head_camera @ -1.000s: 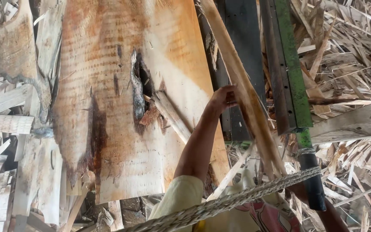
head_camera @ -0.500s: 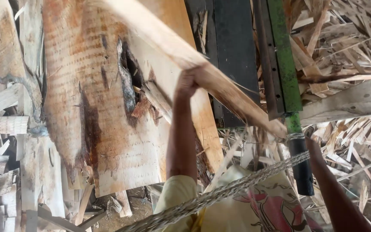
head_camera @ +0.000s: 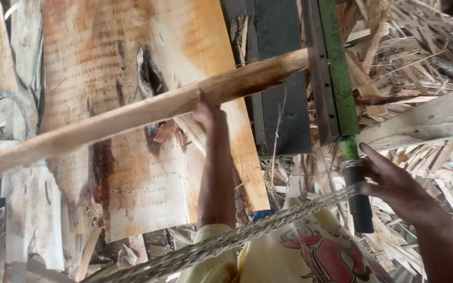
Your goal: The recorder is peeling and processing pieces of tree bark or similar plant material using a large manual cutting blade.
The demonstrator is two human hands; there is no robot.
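The left hand (head_camera: 205, 111) is clamped round a long pale wood strip (head_camera: 132, 115), fingers curled over its upper edge about mid-length. The strip runs slantwise from the low left edge of view up to the green-edged metal bar (head_camera: 334, 68), its far end touching or tucked behind that bar (can't tell which). Under it lies a wide veneer sheet (head_camera: 106, 173) w/ a dark split near the middle. The right hand (head_camera: 394, 181) is spread open, fingers straight, just beside the bar's black handle (head_camera: 360, 204), thumb near it, gripping nothing.

Little open room: offcuts and wood scraps (head_camera: 420, 57) heap up right of the bar, more boards stack along the left edge. A thick plaited rope (head_camera: 247, 236) crosses low in front of the person's yellow shirt, which has a red printed figure (head_camera: 331, 251). A dark panel (head_camera: 284, 89) sits btw sheet and bar.
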